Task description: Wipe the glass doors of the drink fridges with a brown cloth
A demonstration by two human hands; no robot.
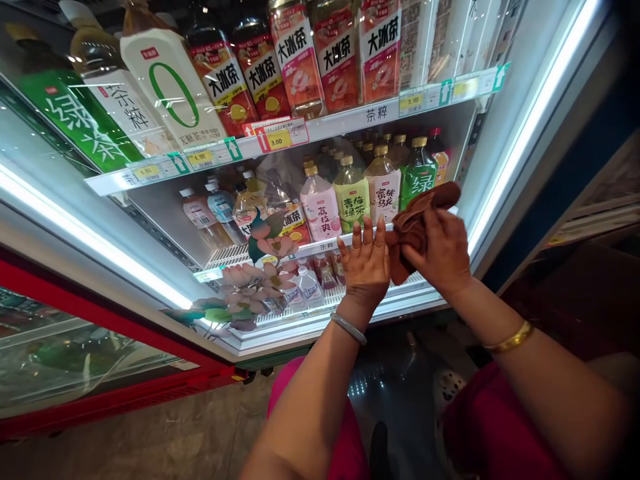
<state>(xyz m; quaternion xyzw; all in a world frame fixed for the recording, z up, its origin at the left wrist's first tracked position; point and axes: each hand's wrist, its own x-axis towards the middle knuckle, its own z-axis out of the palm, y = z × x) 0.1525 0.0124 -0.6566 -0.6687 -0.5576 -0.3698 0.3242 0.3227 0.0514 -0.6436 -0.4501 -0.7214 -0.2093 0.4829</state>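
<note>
My right hand (445,257) grips a bunched brown cloth (415,223) in front of a lit drinks cooler. Just to its left, my left hand (367,263) is raised with its fingers spread, its fingertips close to or on the glass; I cannot tell which. Behind the hands stand drink bottles: a pink-labelled one (320,203), a light green one (353,193), a pale one (383,183) and a green one (419,177). The cloth hides part of the shelf edge there.
A flower decal (255,290) shows at the cooler's lower left. Larger tea bottles (170,83) fill the upper shelf, above a price-tag strip (350,123). A red-framed cooler (150,393) adjoins on the left. Below are my knees and a light shoe (447,387) on the floor.
</note>
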